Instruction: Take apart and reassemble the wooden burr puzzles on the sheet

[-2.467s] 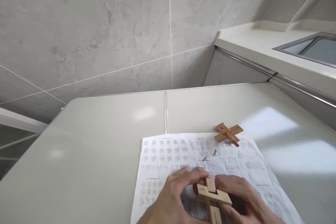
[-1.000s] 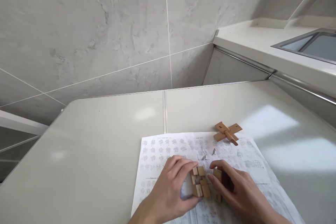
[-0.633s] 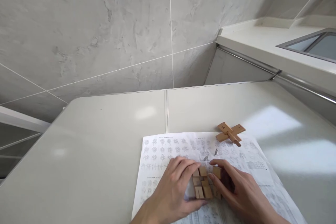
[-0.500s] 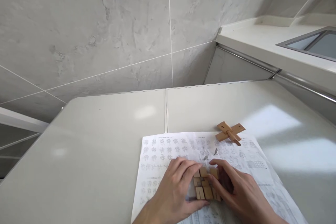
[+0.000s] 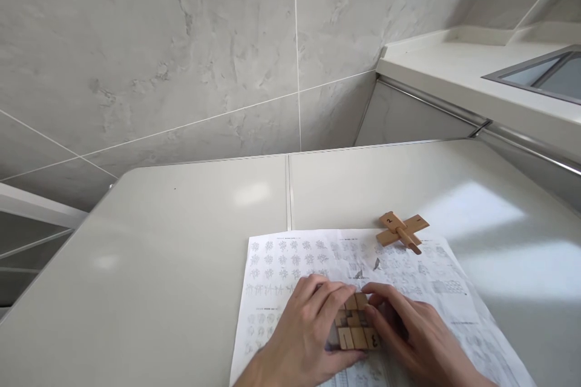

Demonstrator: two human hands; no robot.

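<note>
Two bare hands close around a flat cluster of light-brown notched wooden blocks (image 5: 356,321), one from each side. The left hand (image 5: 313,326) grips its left side, thumb along the near edge, fingertips at the far end; the right hand (image 5: 408,323) grips its right side with bent fingers, hiding part of it. A dark 3 shows at the cluster's near right corner. Beneath is a white printed paper sheet (image 5: 276,260); I cannot tell whether the blocks touch it. It lies on a pale glossy worktop (image 5: 181,254), well apart from the far edge. At the sheet's far edge, towards its right corner, rests a brown cross-shaped wooden assembly (image 5: 400,233) marked 2 and 1. Two small grey patches (image 5: 377,264) show on the sheet between cross and hands.
</note>
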